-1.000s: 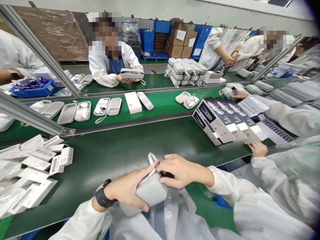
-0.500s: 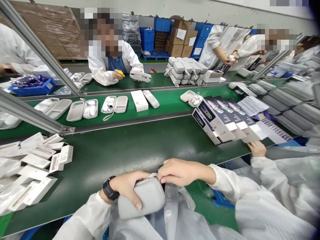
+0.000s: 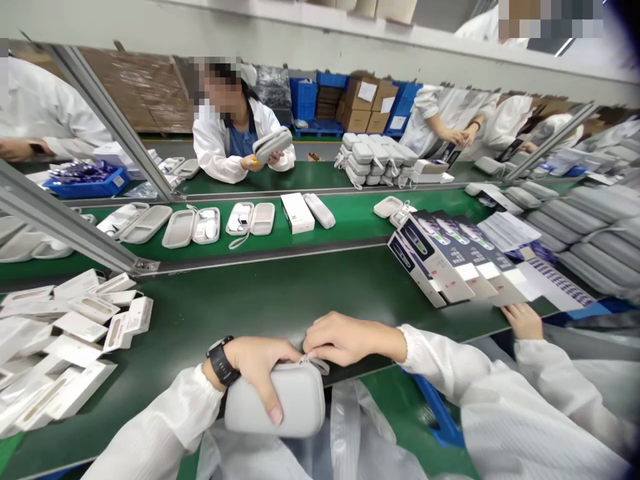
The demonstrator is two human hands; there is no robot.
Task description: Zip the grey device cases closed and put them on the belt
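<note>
Since the earlier frames I have brought the grey case (image 3: 274, 405) lower and closer to my body, at the near edge of the desk (image 3: 260, 300); its strap loop, which stood up a second ago, now lies flat under my fingers. My left hand (image 3: 260, 370) is clamped over the top of the case, thumb on its front face, with a black watch (image 3: 220, 361) on the wrist. My right hand (image 3: 345, 339) is closed, fingertips pinched together at the top right corner of the case, where the strap and zip end sit. The co-worker across the line has also lifted a grey case (image 3: 271, 143) up in both hands; before, it lay low by the belt.

The desk is a dark green strip along a brighter green conveyor belt (image 3: 350, 213), with slanting metal frame rails (image 3: 65, 230) on the left. Behind stand blue crates (image 3: 305, 100) and cardboard boxes (image 3: 367, 100) against a pale wall.

On the belt lie open cases (image 3: 193, 227) showing white parts inside, and a white box (image 3: 297, 213) beside a closed case. A stack of closed grey cases (image 3: 373, 157) sits farther back. Left of me is a heap of white cartons (image 3: 65, 333). On the right, a fanned row of dark printed boxes (image 3: 445, 257) lies near another person's hand (image 3: 523, 320).
</note>
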